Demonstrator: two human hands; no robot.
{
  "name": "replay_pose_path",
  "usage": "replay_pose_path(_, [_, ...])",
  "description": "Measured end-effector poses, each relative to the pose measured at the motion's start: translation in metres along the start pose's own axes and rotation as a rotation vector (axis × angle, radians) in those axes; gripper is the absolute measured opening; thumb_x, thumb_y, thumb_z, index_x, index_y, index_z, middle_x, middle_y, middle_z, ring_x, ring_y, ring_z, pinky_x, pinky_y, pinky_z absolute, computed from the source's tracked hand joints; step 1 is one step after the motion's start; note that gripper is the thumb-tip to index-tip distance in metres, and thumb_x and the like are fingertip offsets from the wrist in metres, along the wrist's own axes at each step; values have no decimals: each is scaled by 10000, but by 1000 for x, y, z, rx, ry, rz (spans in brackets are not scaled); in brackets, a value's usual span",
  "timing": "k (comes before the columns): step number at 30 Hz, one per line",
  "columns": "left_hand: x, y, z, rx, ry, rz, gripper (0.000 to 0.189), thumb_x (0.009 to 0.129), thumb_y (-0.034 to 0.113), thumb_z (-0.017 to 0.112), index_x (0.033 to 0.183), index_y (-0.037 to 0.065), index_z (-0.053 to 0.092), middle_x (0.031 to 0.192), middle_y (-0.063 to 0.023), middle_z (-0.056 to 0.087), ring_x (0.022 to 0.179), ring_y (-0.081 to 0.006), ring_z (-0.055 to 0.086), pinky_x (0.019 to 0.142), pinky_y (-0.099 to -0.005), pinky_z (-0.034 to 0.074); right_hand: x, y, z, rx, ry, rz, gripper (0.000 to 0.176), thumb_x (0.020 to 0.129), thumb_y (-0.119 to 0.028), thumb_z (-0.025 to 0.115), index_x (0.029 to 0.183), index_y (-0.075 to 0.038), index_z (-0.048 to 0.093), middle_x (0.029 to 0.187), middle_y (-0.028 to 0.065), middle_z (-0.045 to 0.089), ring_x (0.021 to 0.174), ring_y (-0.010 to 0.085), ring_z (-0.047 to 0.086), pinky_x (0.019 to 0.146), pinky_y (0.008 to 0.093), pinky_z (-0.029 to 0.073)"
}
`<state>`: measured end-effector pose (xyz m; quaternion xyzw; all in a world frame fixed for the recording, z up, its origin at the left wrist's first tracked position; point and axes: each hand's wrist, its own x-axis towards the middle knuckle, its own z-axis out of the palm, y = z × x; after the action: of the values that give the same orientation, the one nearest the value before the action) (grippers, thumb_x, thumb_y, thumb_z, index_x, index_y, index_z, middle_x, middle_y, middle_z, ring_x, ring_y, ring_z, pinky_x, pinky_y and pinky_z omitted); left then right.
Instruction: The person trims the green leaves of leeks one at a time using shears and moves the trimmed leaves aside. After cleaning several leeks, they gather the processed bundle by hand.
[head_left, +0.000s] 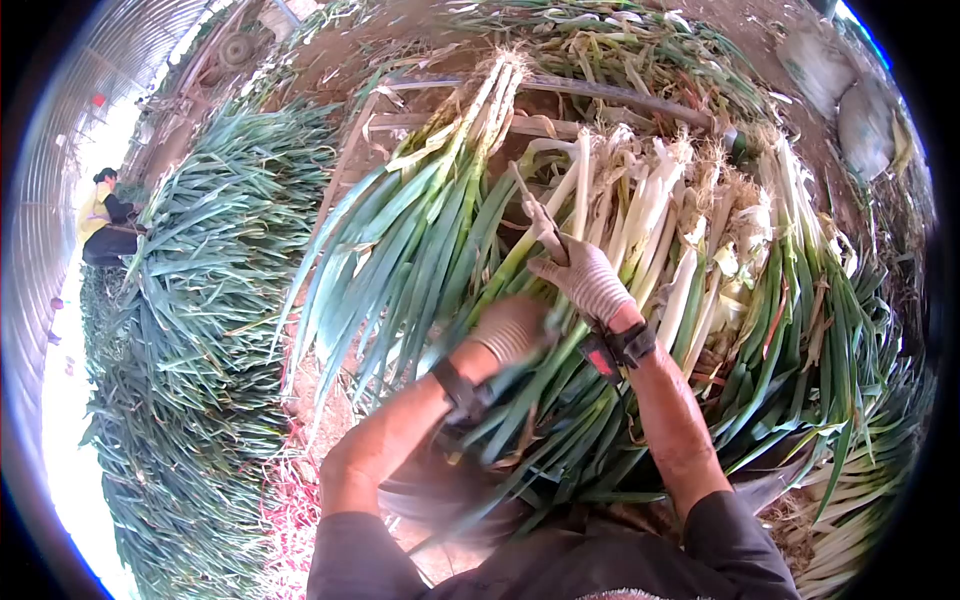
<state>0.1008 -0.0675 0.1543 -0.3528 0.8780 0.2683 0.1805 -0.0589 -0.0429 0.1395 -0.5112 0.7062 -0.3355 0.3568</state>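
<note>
My left hand [510,328], in a pale glove, is smeared by motion over the green leaves of the large green onions [560,405]; its fingers cannot be made out. Just up and right of it, my gloved right hand [588,280] is closed around a narrow, greyish knife [543,222], its tip pointing up and left. Beneath and beside both hands lie loose green onions with white stems [655,205] and roots pointing away from me. Left of the knife, a separate bunch of green onions [440,205] lies with roots at the top and leaves fanned toward me.
A wooden frame [550,127] runs behind the onions. At the left stands a large heap of green onions [215,250], with a person [105,222] beyond it. Pale sacks [865,125] lie at the far right. Leaf scraps [640,55] cover the ground at the back.
</note>
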Motion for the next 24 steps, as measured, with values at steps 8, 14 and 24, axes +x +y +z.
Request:
replay_pose_path(8, [74, -135, -4, 395, 558, -559, 602, 789, 271, 778, 1264, 14, 512, 1150, -149, 571, 1066, -282, 626, 821, -420, 538, -25, -11, 26, -7, -159, 79, 475, 856, -372, 791, 1019, 36, 611, 773, 164, 614, 702, 236, 573, 717, 377, 506])
replay_pose_path(14, [82, -137, -12, 241, 617, -655, 588, 804, 192, 759, 1275, -7, 468, 1163, -198, 580, 1060, -340, 640, 820, -418, 592, -26, -10, 12, 95, -121, 154, 515, 849, -383, 793, 1113, 23, 616, 824, 162, 656, 734, 258, 619, 741, 385, 518])
replay_pose_path(24, [35, -109, -89, 170, 327, -471, 684, 802, 322, 749, 1282, -59, 446, 1056, -249, 715, 1000, -355, 715, 871, -407, 577, -60, -13, -22, 117, -65, 143, 523, 860, -346, 807, 1169, 27, 610, 855, 125, 644, 770, 170, 605, 729, 312, 511])
